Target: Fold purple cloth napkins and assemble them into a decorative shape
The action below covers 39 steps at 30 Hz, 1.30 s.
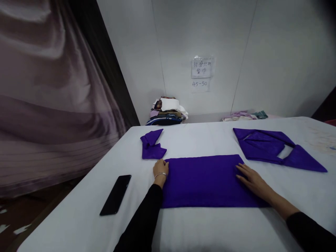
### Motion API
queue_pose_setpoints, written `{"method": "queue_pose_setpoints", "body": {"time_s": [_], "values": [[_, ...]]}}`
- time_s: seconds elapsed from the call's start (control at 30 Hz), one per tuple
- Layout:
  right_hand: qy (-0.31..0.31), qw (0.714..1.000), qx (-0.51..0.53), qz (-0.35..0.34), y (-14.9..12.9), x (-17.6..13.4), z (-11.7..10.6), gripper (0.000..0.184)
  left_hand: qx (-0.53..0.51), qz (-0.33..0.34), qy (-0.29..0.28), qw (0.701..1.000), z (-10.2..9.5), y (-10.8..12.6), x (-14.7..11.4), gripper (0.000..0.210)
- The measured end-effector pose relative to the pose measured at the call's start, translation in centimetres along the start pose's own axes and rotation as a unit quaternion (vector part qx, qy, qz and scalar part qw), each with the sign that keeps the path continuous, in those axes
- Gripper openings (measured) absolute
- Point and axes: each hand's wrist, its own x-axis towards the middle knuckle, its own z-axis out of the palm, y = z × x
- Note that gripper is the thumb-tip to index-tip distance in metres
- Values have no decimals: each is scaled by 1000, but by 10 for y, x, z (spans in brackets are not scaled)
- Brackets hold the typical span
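Note:
A purple cloth napkin [202, 182] lies folded into a flat rectangle on the white-covered table [136, 224]. At its upper left corner, my left hand [161, 168], with a bracelet at the wrist, has its fingers curled together on the edge. My right hand [253, 180] rests on the right side of the cloth, fingers stretched out and slightly apart. Beyond the left hand sits a small folded purple cloth [153, 150]. To the far right lies another purple cloth [265, 145], loosely folded, with a pointed end and a gap showing white.
A black phone [116, 195] lies left of my left arm. Behind the table's far edge are a stack of folded clothes [166, 113] and more cloths [243, 116]. Handwritten paper [201, 73] hangs on the wall. A pinkish curtain [47, 98] drapes at the left.

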Motion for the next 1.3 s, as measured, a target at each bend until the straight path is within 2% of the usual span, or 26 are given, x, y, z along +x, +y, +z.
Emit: {"method": "queue_pose_setpoints", "body": {"time_s": [0.13, 0.4, 0.57, 0.87, 1.03, 1.1, 1.17, 1.23, 1.3], "values": [[-24, 1000, -6, 1, -2, 0, 4, 59, -29, -15, 3, 999, 0, -8, 0, 10], [-32, 999, -42, 10, -5, -2, 8, 53, -104, -13, 10, 994, 7, -14, 7, 23], [-43, 998, -45, 15, -5, -3, 8, 54, -116, -14, 14, 993, 10, -16, 9, 25], [-71, 995, -49, 59, -30, 1, -14, 48, -119, 2, -19, 993, 5, -23, 24, 19], [-102, 990, -47, 87, -41, 4, -27, 49, -123, 13, -14, 992, 0, -23, 30, 33], [-116, 989, -29, 84, -48, 5, -34, 53, -98, 47, 12, 994, -1, -18, 23, 42], [-130, 989, 1, 65, -63, 8, -40, 56, -66, 123, 26, 990, 0, -6, 7, 46], [-145, 988, 37, 26, -85, 13, -43, 60, -43, 213, 0, 976, 5, 10, -16, 47], [-161, 984, 71, -22, -113, 20, -40, 62, -21, 267, -48, 962, 13, 27, -40, 48]]}}
